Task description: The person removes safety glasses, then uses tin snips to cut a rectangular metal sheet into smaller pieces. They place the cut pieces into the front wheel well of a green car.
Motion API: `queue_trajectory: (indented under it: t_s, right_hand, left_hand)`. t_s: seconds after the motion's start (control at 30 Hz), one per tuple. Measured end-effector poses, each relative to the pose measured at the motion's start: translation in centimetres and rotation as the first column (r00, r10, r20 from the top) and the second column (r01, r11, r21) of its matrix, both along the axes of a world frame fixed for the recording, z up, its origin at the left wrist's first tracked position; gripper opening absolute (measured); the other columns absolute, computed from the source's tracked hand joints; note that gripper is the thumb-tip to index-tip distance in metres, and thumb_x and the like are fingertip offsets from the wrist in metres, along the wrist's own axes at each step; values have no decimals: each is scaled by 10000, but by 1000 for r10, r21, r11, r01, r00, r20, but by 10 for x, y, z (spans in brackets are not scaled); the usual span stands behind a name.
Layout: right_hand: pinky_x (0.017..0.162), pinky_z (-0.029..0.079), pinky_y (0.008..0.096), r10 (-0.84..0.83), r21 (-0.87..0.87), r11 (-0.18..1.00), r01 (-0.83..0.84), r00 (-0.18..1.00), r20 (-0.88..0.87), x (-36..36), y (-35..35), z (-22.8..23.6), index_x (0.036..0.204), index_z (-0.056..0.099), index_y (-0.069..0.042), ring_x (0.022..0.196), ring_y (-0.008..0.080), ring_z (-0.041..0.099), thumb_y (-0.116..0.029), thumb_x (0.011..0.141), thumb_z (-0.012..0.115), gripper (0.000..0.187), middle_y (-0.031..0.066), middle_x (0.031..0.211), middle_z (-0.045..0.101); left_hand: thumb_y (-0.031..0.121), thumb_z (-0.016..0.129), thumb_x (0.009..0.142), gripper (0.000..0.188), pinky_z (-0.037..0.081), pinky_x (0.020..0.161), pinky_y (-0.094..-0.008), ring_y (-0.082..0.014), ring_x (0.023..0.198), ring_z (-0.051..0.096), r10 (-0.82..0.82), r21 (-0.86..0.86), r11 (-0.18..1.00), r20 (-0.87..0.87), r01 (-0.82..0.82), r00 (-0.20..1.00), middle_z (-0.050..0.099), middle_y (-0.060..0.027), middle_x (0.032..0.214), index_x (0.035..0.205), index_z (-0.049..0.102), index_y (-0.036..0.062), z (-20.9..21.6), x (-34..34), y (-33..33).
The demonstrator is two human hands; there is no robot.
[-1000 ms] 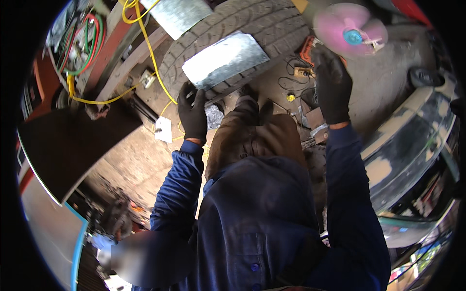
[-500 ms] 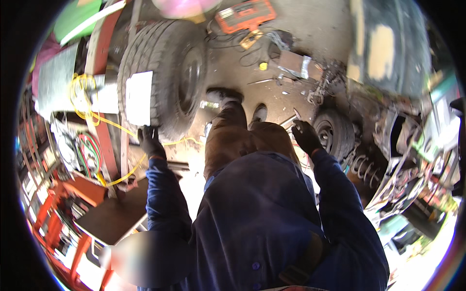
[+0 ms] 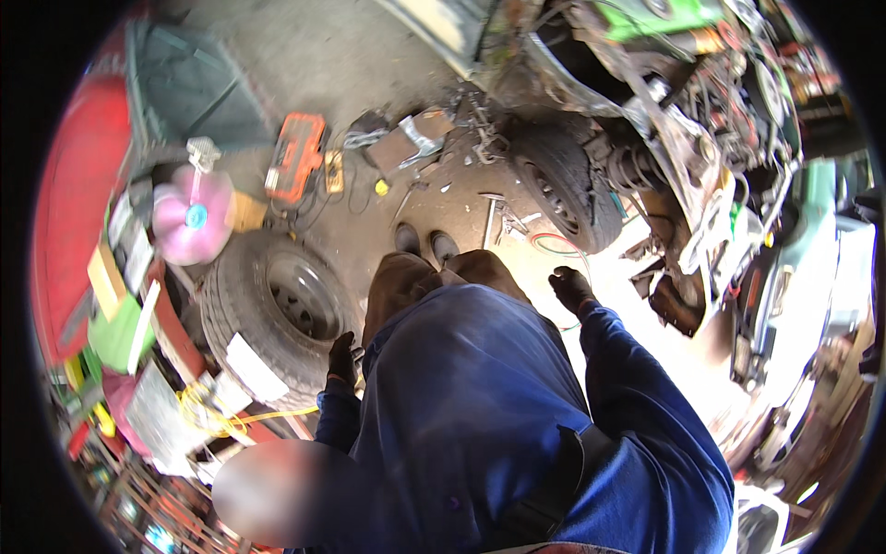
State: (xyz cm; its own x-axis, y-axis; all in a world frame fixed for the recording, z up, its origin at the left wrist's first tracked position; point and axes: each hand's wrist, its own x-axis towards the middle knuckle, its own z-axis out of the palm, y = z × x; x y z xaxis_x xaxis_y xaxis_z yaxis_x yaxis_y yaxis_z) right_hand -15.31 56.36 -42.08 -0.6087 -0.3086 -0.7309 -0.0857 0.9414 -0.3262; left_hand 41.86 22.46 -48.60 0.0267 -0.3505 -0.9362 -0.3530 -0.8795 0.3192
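Note:
My left hand (image 3: 341, 359), in a dark glove, hangs beside a large treaded tire on a wheel (image 3: 305, 295), apart from it. Its fingers look loosely spread, with nothing seen in them. A white sheet (image 3: 256, 367) lies against the tire's tread. To the right, my right hand (image 3: 572, 288), also dark-gloved, hangs over the bright floor with loosely bent fingers and holds nothing visible. Beyond it, a hammer (image 3: 492, 214) lies on the floor near a red and green hose (image 3: 554, 244). A smaller wheel (image 3: 558, 189) sits by the stripped vehicle.
A pink-bladed fan (image 3: 194, 217) stands at the left, near an orange case (image 3: 295, 157) and a yellow meter (image 3: 334, 172). A brown board (image 3: 406, 138) and loose tools lie ahead. Vehicle parts with a coil spring (image 3: 637, 171) crowd the right. A yellow cord (image 3: 249, 420) runs low on the left.
My view has turned left, so the fan and red vehicle now show. My left hand has come away from the tire's white sheet. My right hand is now farther from the hammer.

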Motion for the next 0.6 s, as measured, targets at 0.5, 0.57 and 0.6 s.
queue_trajectory:
  t_s: [0.5, 0.57, 0.6]
  right_hand:
    - [954, 620, 471, -376, -120, 924, 364, 921, -103, 103, -15, 33, 1375, 732, 11, 998, 377, 814, -411, 988, 693, 573, 240, 1019, 830]
    - [1031, 596, 492, -446, -84, 894, 440, 892, -78, 123, -7, 32, 1376, 746, -13, 1117, 419, 786, -431, 980, 694, 578, 280, 1131, 812]
    - [1039, 594, 492, -442, -107, 895, 434, 895, -61, 133, -4, 30, 1372, 750, -19, 1129, 425, 781, -430, 983, 695, 568, 282, 1153, 807]
  left_hand:
    - [443, 665, 1095, 558, 551, 1003, -467, -321, 1229, 687, -499, -207, 858, -119, 470, 858, 668, -96, 1426, 1562, 610, 143, 14, -206, -271]
    - [424, 693, 1082, 521, 571, 952, -429, -296, 1158, 716, -527, -193, 843, -114, 502, 842, 721, -119, 1313, 1504, 663, 119, 15, -221, -268]
    - [419, 695, 1082, 517, 575, 943, -425, -294, 1161, 717, -559, -183, 824, -117, 535, 821, 723, -123, 1316, 1503, 666, 120, 16, -226, -266]
